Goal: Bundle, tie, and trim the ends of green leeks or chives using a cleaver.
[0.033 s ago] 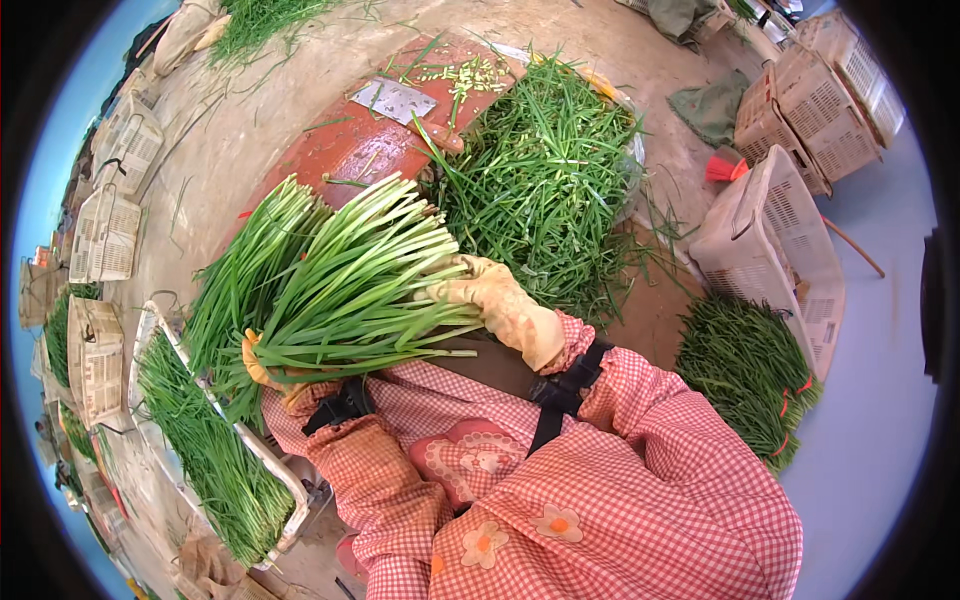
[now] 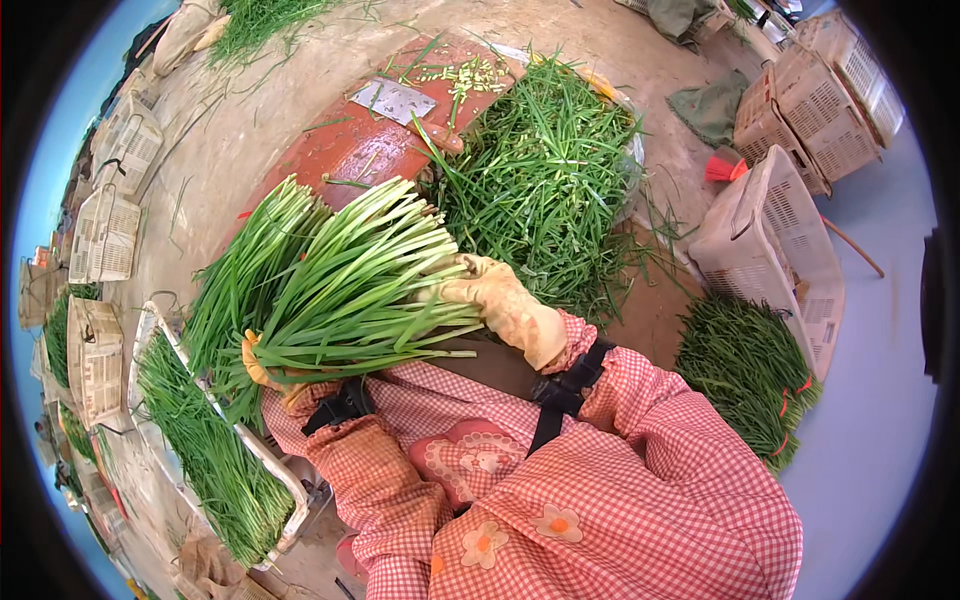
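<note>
A big bunch of garlic chives point(image 2: 350, 270) lies across my lap, pale stem ends pointing up and right, green leaves fanning down and left. My right hand point(image 2: 495, 300), in a stained cream glove, grips the stems at their right side; its fingertips are partly hidden among them. At the leafy end, my left hand point(image 2: 262, 365) in a yellowish glove is closed on the leaves, mostly covered by them. A second bunch of chives point(image 2: 255, 260) lies against it on the left. Just beyond is a reddish board point(image 2: 340, 150) bearing a cleaver point(image 2: 395, 100) and cut stem bits.
Loose chive trimmings point(image 2: 545, 180) are heaped beyond my right hand. A white crate point(image 2: 165, 440) holds chives at left. Tied chives point(image 2: 745, 375) lie at right beside a tipped crate point(image 2: 775, 250). Stacked crates point(image 2: 820, 100) stand far right; more crates point(image 2: 105, 235) line the left.
</note>
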### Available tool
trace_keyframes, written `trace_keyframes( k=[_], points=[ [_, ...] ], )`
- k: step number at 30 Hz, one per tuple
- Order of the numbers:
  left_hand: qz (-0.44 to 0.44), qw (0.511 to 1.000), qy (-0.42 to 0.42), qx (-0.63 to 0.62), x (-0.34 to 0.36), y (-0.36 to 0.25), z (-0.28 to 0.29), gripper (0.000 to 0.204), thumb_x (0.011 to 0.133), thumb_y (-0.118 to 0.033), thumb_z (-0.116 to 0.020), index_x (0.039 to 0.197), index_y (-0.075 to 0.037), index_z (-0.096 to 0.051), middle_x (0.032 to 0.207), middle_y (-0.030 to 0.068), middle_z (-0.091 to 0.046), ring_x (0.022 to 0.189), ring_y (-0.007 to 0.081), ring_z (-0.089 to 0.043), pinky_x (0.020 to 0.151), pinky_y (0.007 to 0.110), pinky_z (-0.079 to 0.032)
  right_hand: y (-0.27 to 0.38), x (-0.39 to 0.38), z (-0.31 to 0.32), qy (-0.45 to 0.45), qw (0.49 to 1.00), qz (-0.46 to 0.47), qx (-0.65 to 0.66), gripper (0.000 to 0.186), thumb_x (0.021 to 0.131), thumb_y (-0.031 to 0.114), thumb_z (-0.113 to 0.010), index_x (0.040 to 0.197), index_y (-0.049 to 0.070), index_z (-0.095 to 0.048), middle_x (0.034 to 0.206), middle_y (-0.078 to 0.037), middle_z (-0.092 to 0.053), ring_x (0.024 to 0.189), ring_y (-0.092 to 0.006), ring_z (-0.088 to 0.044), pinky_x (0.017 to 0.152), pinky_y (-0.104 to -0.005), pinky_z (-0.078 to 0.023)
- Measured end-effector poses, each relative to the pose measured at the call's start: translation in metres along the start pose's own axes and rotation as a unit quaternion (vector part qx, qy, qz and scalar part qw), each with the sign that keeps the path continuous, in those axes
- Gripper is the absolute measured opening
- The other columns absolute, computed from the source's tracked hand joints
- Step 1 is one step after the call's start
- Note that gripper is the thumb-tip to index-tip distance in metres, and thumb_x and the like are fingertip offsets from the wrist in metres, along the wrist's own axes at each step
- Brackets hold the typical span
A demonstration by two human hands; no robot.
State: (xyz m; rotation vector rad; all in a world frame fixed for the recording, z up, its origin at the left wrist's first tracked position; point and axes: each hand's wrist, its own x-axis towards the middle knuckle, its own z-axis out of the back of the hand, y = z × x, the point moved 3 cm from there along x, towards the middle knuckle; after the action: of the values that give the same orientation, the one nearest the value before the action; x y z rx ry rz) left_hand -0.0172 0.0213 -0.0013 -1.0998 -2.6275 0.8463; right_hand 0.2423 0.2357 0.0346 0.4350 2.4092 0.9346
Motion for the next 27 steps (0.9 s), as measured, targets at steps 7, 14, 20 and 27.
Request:
trace_keyframes(
  k=[7, 14, 20, 27],
  points=[
    [-0.114, 0.987, -0.078, 0.082, 0.009, -0.001, 0.092, 0.043, 0.1, -0.037, -0.049, 0.123, -0.002, -0.061, 0.115, 0.0172, -0.068, 0.094, 0.0272, -0.07, 0.079, 0.045, -0.061, 0.064, -0.01, 0.077, -0.075, 0.987, 0.026, -0.14, 0.028, 0.086, -0.006, -0.064, 0.115, -0.004, -0.067, 0.096, -0.012, -0.073, 0.085, -0.0155, -0.069, 0.08, -0.0278, -0.058],
    [-0.191, 0.966, -0.063, 0.165, 0.01, -0.007, 0.12, 0.038, 0.102, -0.032, -0.044, 0.12, -0.002, -0.059, 0.111, 0.0253, -0.067, 0.086, 0.0372, -0.071, 0.075, 0.055, -0.061, 0.059, -0.016, 0.043, 0.005, 0.926, 0.013, -0.377, 0.055, 0.098, 0.049, -0.055, 0.126, 0.003, -0.063, 0.117, -0.011, -0.07, 0.108, -0.0202, -0.066, 0.099, -0.0329, -0.048],
    [0.011, 0.999, -0.034, -0.012, 0.011, -0.006, 0.027, 0.055, 0.095, -0.046, -0.054, 0.115, 0.004, -0.065, 0.113, 0.0286, -0.066, 0.094, 0.0406, -0.069, 0.079, 0.058, -0.059, 0.017, 0.004, -0.004, -0.029, 0.795, 0.161, -0.584, 0.028, 0.096, 0.025, -0.055, 0.113, 0.007, -0.068, 0.097, -0.011, -0.065, 0.092, -0.0294, -0.065, 0.081, -0.0364, -0.053],
    [0.107, 0.994, 0.027, 0.019, 0.019, -0.02, 0.073, 0.044, 0.098, -0.046, -0.048, 0.096, -0.006, -0.067, 0.106, 0.0219, -0.069, 0.096, 0.0432, -0.065, 0.094, 0.066, -0.045, 0.039, 0.007, 0.068, 0.009, 0.516, 0.235, -0.824, 0.02, 0.089, 0.011, -0.058, 0.105, 0.003, -0.068, 0.09, -0.006, -0.068, 0.083, -0.0192, -0.065, 0.08, -0.0341, -0.054]
  ],
)
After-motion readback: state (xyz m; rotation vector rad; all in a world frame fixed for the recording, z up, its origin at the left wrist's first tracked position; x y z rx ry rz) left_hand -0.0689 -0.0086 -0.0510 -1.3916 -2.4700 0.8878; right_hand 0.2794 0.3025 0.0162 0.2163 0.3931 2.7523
